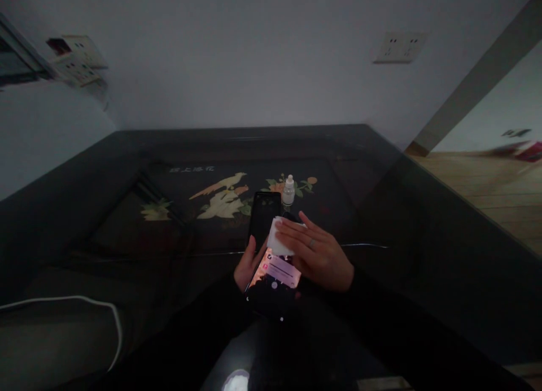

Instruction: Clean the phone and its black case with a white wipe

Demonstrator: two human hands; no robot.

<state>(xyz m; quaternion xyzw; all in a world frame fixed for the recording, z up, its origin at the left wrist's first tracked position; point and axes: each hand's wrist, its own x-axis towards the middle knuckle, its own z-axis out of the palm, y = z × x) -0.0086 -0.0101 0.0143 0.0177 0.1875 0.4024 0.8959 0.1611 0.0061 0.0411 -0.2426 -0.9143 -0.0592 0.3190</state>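
Note:
My left hand (248, 267) grips the left edge of a lit smartphone (277, 278), thumb on its side. My right hand (315, 250) presses a small white folded wipe (278, 237) flat on the phone's screen with its fingers together. A black phone case (263, 216) lies on the dark table just beyond the phone. A small clear bottle with a white cap (288, 190) stands upright right behind the case and my right fingertips.
The dark lacquered table (127, 222) carries an inlaid bird-and-flower picture (224, 196). A white cable (84, 306) loops at the lower left. White wall with sockets (400, 47) behind; wooden floor (486, 188) to the right.

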